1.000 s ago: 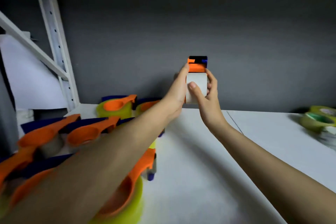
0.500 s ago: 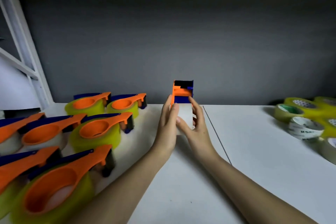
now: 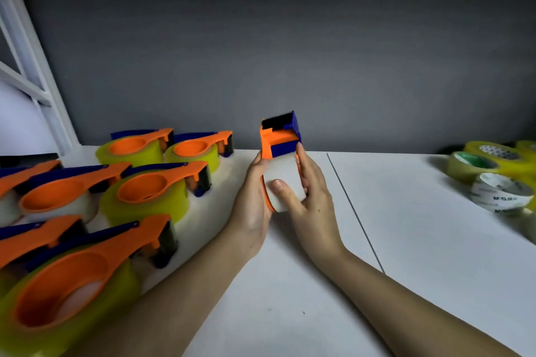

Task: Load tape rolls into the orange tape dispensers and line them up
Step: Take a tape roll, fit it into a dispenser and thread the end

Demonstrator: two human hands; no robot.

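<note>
Loading step near done: left hand [image 3: 251,197] and right hand [image 3: 309,194] both grip the white-roll dispenser [image 3: 280,153] just above the desk [image 3: 406,240]; next, likely set it down left of grip, aligned beside loaded dispensers [image 3: 150,191]

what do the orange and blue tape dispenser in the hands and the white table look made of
The orange and blue tape dispenser looks like moulded plastic: flat saturated colour, crisp edges, a dull sheen. The white table looks like matte laminate or painted board, even and unreflective, with a thin seam; which one is unclear.
</note>
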